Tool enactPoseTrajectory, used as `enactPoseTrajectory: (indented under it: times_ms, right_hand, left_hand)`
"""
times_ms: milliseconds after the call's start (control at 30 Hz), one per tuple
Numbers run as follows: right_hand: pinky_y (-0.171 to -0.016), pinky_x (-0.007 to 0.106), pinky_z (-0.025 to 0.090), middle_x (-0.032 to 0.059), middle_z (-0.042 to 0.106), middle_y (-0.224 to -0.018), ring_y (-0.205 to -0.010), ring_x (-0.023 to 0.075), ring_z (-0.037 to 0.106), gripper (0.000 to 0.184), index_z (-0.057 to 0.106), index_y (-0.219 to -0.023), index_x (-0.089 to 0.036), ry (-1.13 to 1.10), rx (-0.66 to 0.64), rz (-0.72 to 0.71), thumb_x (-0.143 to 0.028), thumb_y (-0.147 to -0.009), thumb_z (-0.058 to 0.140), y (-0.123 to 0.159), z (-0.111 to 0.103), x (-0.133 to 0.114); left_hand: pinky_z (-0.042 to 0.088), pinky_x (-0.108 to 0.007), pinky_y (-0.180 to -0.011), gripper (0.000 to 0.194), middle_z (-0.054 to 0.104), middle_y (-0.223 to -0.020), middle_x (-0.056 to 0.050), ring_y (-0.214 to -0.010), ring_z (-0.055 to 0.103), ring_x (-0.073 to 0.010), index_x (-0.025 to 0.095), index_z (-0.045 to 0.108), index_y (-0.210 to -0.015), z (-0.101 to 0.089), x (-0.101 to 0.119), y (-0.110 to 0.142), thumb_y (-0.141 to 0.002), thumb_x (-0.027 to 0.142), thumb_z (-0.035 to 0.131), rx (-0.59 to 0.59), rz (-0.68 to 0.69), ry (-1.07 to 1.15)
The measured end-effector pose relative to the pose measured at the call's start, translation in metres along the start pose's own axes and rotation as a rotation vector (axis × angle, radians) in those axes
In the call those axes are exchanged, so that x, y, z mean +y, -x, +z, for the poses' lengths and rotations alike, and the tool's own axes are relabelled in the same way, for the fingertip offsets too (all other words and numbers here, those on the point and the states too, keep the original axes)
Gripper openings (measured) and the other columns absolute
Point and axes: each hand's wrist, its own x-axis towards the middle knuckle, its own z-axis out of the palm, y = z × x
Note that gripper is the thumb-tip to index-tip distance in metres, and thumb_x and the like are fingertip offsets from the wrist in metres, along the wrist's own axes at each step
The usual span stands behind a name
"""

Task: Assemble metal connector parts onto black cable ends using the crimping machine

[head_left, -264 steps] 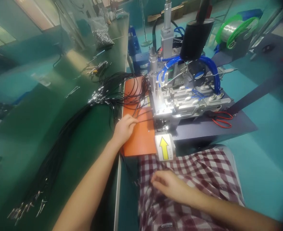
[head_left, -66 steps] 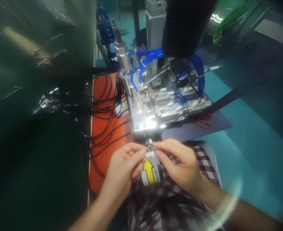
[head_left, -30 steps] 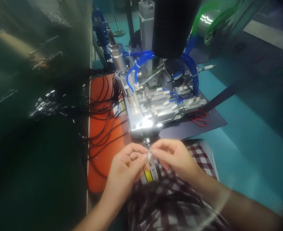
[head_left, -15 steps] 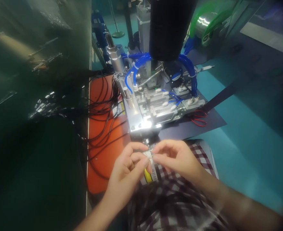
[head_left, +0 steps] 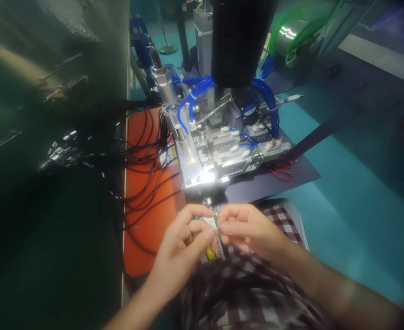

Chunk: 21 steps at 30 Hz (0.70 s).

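Fingertips of a person's left hand (head_left: 183,243) and right hand (head_left: 252,228) pinch thin wires (head_left: 219,227) above a yellow-and-white label (head_left: 211,253), before a metal machine (head_left: 193,167) beside black cables (head_left: 143,158) draped across an orange plate (head_left: 167,195).

Single camera, head-worn. Looked forward and down over checked cloth (head_left: 253,302); thin strand (head_left: 218,227) sat close, machine (head_left: 190,160) stood beyond, green spool (head_left: 276,37) farther off.

Characters on the label (head_left: 168,156) beside the machine (head_left: 219,149) and the partly covered sign (head_left: 214,253) below are unreadable.
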Motion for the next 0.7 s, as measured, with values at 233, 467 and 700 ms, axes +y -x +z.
enactPoseTrajectory:
  times_ms: [233,467,700]
  right_hand:
    - [-0.031,0.015,0.023,0.002,0.068,-0.062,-0.034,0.0024,0.045,0.014,0.063,-0.071,-0.011,-0.154,-0.149,0.105,-0.023,-0.077,0.067,-0.0045,-0.0045,0.0026]
    - [-0.035,0.015,0.024,-0.0027,0.061,-0.06,-0.037,0.0012,0.04,0.014,0.061,-0.075,-0.012,0.017,-0.111,-0.014,-0.023,-0.081,0.066,-0.0017,-0.0051,-0.0003]
    - [-0.038,0.016,0.027,-0.0043,0.057,-0.061,-0.041,0.003,0.04,0.013,0.055,-0.076,-0.015,0.231,-0.105,-0.084,-0.023,-0.084,0.062,0.0045,-0.0033,-0.0059]
  left_hand:
    - [0.032,-0.016,-0.049,0.021,0.061,-0.065,0.005,-0.051,0.049,-0.0043,0.024,0.048,-0.108,-0.0029,-0.0016,0.0023,-0.091,0.032,0.058,-0.046,0.008,-0.013]
    - [0.034,-0.017,-0.052,0.022,0.062,-0.066,0.004,-0.059,0.054,-0.0072,0.023,0.046,-0.109,-0.0016,-0.0002,0.0027,-0.091,0.031,0.057,-0.069,-0.001,-0.051]
    - [0.035,-0.018,-0.053,0.024,0.062,-0.067,0.004,-0.06,0.054,-0.0084,0.023,0.044,-0.111,0.0011,0.0025,0.0067,-0.091,0.029,0.057,-0.047,-0.001,-0.119]
